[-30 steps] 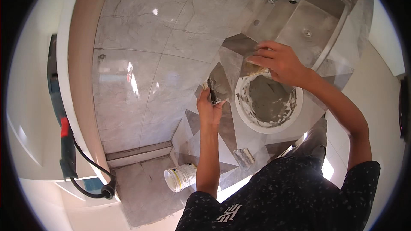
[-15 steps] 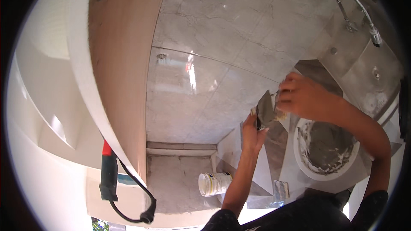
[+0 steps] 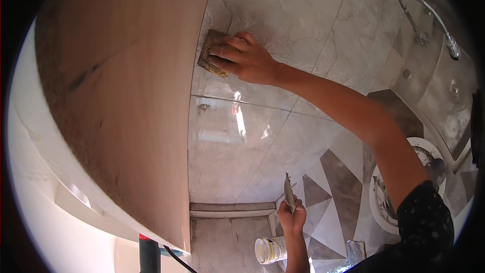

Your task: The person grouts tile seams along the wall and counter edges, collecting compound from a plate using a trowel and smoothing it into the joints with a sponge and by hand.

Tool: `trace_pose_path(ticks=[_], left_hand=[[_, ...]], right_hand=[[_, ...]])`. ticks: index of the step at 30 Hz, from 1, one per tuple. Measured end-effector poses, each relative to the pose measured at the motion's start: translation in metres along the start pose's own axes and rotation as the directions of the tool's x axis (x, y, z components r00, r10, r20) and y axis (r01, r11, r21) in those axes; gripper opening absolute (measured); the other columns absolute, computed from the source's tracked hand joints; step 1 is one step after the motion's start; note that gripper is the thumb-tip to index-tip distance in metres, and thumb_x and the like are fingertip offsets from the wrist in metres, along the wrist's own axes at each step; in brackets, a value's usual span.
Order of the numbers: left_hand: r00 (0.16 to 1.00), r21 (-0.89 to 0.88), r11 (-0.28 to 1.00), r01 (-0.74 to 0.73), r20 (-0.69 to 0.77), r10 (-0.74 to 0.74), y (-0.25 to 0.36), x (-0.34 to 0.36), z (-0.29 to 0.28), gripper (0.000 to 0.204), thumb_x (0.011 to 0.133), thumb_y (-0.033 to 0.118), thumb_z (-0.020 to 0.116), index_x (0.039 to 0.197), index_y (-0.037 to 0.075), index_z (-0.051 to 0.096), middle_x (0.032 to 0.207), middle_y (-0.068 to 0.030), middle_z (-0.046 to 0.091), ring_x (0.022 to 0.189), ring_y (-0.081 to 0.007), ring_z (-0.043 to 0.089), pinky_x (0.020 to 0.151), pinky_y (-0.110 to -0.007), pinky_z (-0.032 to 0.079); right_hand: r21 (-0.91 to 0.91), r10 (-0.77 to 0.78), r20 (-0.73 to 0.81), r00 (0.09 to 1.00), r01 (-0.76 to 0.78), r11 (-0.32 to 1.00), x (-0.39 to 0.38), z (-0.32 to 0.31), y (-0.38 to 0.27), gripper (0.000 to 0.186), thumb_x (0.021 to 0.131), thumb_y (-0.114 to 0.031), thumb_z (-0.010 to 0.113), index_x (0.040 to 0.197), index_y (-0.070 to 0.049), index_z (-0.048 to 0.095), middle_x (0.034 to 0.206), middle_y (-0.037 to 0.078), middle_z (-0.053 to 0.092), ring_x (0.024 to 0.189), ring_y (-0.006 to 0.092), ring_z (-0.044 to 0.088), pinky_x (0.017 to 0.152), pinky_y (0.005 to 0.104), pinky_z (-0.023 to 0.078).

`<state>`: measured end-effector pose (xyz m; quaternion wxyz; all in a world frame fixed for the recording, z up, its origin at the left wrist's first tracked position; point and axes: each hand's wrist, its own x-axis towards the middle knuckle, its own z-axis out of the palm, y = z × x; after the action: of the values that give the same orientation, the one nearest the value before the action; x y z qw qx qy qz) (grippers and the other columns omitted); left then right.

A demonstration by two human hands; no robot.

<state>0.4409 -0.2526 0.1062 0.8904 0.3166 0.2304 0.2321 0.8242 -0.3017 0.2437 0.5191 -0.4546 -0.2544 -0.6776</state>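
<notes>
My right hand (image 3: pixel 247 58) reaches far up and left, gripping a flat squarish spreader (image 3: pixel 214 38) smeared with grey and yellowish residue. The spreader lies against the marbled tile surface (image 3: pixel 262 20), close beside the edge of the pinkish-brown wooden panel (image 3: pixel 146 71). Lower down, my left hand (image 3: pixel 292 217) is closed round a thin flat blade (image 3: pixel 289 192), seen nearly edge-on, with grey paste on it. My right arm partly covers a round white bucket (image 3: pixel 376 205) with grey paste inside.
A white plastic tub (image 3: pixel 270 250) lies beside my left forearm. A small flat rectangular object (image 3: pixel 356 251) rests on the patterned floor tiles (image 3: pixel 343 172). At the upper right are a metal sink (image 3: pixel 434 96) and a spring-hose faucet (image 3: pixel 452 45). A dark tool handle (image 3: pixel 149 255) with a cord shows at the lower left.
My right hand has moved from beside the left one up and left to the panel's edge, with the spreader. My left hand has lowered, its blade turned edge-on. The view has shifted.
</notes>
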Motion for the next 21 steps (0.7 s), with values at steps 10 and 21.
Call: trace_pose_path(ticks=[10, 21], left_hand=[[0.996, -0.070, 0.998, 0.003, -0.085, -0.009, 0.005, -0.008, -0.008, 0.025, 0.084, 0.010, 0.042, 0.106, 0.000, 0.049, 0.083, -0.0077, 0.059, 0.066, -0.0133, 0.055, 0.059, -0.025, 0.051], [0.992, 0.019, 1.000, -0.009, -0.128, 0.012, -0.008, -0.002, 0.003, 0.020, 0.078, 0.005, 0.041, 0.091, -0.004, 0.053, 0.079, -0.0104, 0.057, 0.066, -0.0165, 0.054, 0.055, -0.023, 0.049]], right_hand=[[-0.191, -0.041, 0.690, 0.723, 0.237, 0.953, 0.054, -0.034, -0.019, 0.019, 0.069, -0.017, 0.062, 0.086, -0.016, 0.068, 0.099, -0.004, 0.054, 0.092, 0.0183, 0.044, 0.082, 0.0325, 0.037], [-0.251, -0.150, 0.431, 0.890, 0.278, 0.927, 0.035, -0.024, 0.032, 0.020, 0.068, -0.019, 0.064, 0.087, -0.014, 0.068, 0.095, -0.004, 0.055, 0.091, 0.0181, 0.044, 0.078, 0.0323, 0.039]])
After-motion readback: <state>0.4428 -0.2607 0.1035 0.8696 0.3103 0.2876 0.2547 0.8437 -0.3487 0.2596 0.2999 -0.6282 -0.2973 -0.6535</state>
